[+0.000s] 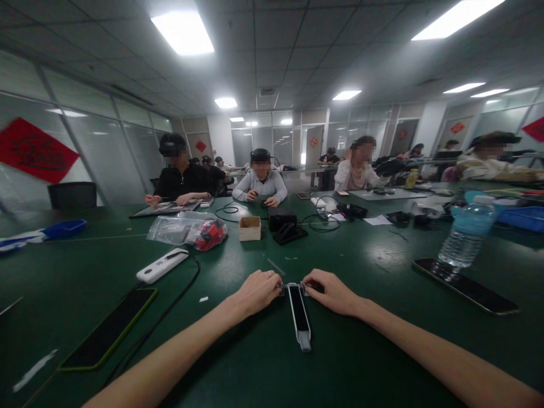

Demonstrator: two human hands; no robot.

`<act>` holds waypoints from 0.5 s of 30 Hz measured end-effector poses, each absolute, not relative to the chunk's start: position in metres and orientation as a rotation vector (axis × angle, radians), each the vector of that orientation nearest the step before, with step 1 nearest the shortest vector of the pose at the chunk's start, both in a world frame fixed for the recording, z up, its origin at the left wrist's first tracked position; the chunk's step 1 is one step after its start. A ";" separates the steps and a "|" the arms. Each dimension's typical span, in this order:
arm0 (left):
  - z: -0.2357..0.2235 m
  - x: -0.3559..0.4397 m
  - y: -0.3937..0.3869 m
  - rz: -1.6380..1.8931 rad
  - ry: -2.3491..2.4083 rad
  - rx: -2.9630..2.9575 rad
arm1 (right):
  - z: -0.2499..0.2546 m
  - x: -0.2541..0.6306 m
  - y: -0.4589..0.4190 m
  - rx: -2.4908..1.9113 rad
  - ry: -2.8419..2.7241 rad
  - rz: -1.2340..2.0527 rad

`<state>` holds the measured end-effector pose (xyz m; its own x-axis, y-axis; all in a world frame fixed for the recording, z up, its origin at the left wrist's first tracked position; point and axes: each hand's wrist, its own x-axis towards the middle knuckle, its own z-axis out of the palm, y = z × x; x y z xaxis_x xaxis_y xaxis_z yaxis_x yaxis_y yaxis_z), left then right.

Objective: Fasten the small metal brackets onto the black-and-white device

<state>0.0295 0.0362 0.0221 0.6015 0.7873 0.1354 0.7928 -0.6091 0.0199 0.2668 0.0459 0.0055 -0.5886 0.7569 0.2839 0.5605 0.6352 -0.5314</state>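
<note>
We work at a broad green table (361, 368), our forearms reaching in from the lower corners of the frame to meet near its centre. Our right hand (329, 288) and left hand (258, 290) flank a slim white-edged black device (300, 317), which lies just below the middle of the frame, its grey tip toward the bottom edge. We judge the step in hand to be two-sided handling of its upper end; the next move seems to call for steady, matched grips. Our fingers are drawn together on both sides, clamped on the small shiny end pieces (305, 289) of the device; our left thumb is hidden, and we cannot tell how firmly either hand presses.
</note>
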 end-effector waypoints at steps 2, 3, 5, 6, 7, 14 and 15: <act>0.021 0.029 0.036 -0.254 -1.398 -2.792 | 0.005 0.267 0.046 -1.040 -2.366 0.546; 0.020 0.029 0.037 -0.282 -1.415 -2.803 | 0.004 0.267 0.047 -1.043 -2.364 0.549; 0.019 0.027 0.038 -0.333 -1.459 -2.810 | 0.002 0.268 0.048 -1.045 -2.364 0.554; 0.018 0.027 0.038 -0.349 -1.477 -2.812 | 0.002 0.268 0.048 -1.046 -2.364 0.557; 0.018 0.026 0.039 -0.355 -1.488 -2.816 | 0.002 0.268 0.048 -1.046 -2.364 0.559; 0.015 0.025 0.042 -0.401 -1.461 -2.869 | 0.003 0.267 0.047 -1.038 -2.365 0.567; 0.016 0.025 0.042 -0.410 -1.467 -2.871 | 0.003 0.267 0.047 -1.038 -2.365 0.564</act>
<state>0.0247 0.0425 0.0156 0.5622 0.8086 0.1734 0.7813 -0.5880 0.2091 0.2673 0.0472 0.0031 -0.5891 0.7616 0.2699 0.5579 0.6250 -0.5460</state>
